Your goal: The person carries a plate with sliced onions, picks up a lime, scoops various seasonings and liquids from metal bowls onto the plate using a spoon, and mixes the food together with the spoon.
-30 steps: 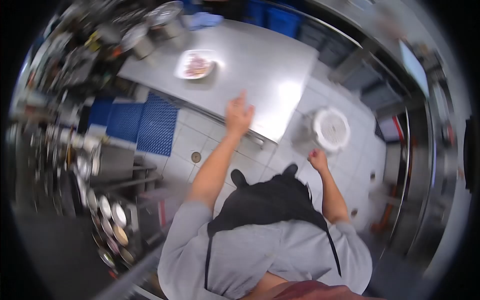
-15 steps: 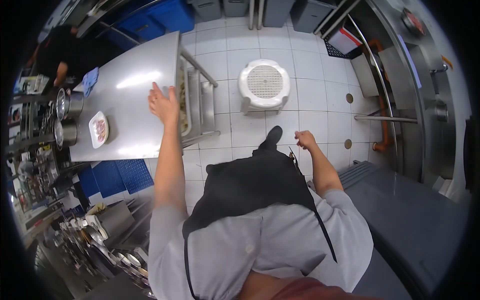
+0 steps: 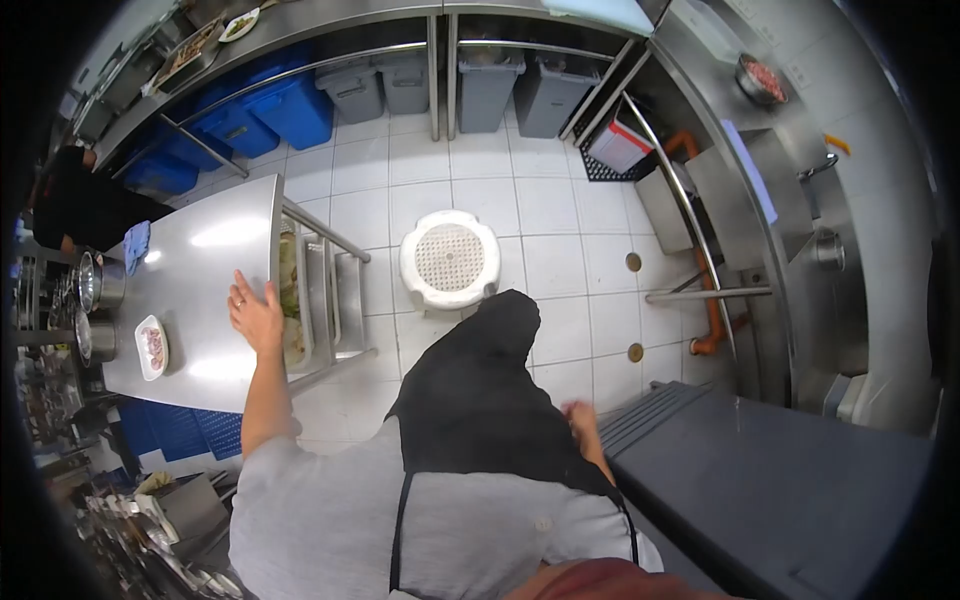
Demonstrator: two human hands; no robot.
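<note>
The worktop (image 3: 200,290) is seen at left, a white stool (image 3: 450,257) at centre. Over the worktop's right side the left hand (image 3: 258,316) is held, fingers spread, contact unclear; how the fingers of the right hand (image 3: 581,419) are set cannot be told. A white dish (image 3: 152,375) is set farther left. The step is judged a reach; clearance from the edge is called for.

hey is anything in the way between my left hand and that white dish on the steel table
Nothing visible: only bare steel tabletop lies between your left hand and the white dish. The metal pots stand beyond the dish.
</note>
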